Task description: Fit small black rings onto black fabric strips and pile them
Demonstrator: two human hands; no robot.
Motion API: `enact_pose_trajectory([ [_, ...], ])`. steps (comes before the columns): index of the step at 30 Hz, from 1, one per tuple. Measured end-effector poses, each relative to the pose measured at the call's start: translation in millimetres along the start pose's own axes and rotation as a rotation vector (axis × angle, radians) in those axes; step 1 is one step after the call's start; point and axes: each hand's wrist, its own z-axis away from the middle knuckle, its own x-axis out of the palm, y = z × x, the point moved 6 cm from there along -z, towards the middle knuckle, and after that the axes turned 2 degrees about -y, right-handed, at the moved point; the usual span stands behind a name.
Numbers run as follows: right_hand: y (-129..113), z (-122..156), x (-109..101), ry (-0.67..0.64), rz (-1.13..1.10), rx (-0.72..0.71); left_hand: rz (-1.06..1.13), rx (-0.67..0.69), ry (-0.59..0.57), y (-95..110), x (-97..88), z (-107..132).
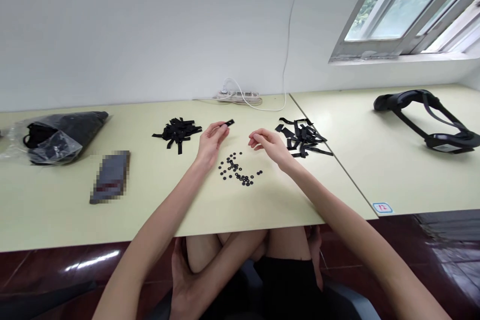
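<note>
My left hand (212, 142) pinches a short black strap piece (230, 122) between thumb and fingers, with its end sticking out past the fingertips. Across a small gap, my right hand (269, 144) has its fingers curled together; whatever is between them, if anything, does not show. Below and between both hands lie several small round black washers (240, 176), scattered on the pale table. A pile of short black strap pieces (178, 131) is left of my left hand. Another loose pile of black straps (304, 139) lies just beyond and right of my right hand.
The table (180, 220) meets a second one at a seam on the right. A power strip (239, 96) with a white cable sits by the wall. A plastic bag (63, 135) and a blurred dark item (111, 176) lie left; a black headset (431, 122) is far right.
</note>
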Motion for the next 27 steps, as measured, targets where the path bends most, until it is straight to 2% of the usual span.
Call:
enact_pose_trajectory([
  [3, 3, 1, 7, -0.069, 0.023, 0.010, 0.059, 0.112, 0.300, 19, -41.8, -14],
  [5, 4, 2, 11, -0.101, 0.050, -0.002, -0.001, 0.211, 0.410, 35, -67.7, -20],
  [9, 9, -3, 5, -0.084, 0.248, -0.070, -0.316, 0.415, 0.535, 57, -111.1, -22],
  [11, 11, -8, -14, 0.044, 0.506, -0.114, -0.436, 0.424, 0.514, 54, -126.5, -26],
  [14, 17, -16, -54, 0.240, 0.648, -0.118, -0.492, 0.495, 0.486, 49, -141.1, -27],
  [16, 23, -19, -81, 0.384, 0.814, -0.081, -0.500, 0.557, 0.474, 49, -141.3, -24],
  [19, 35, -23, -101, 0.402, 0.959, 0.007, -0.528, 0.591, 0.428, 52, -126.4, -20],
  [22, 39, -25, -101, 0.378, 0.936, -0.001, -0.592, 0.582, 0.352, 54, -102.0, -13],
  [24, 39, -27, -97, 0.373, 0.896, -0.025, -0.791, 0.569, 0.314, 54, -84.7, -10],
  [27, 35, -29, -94, 0.388, 0.800, -0.053, -0.943, 0.607, 0.215, 50, -63.3, -6],
])
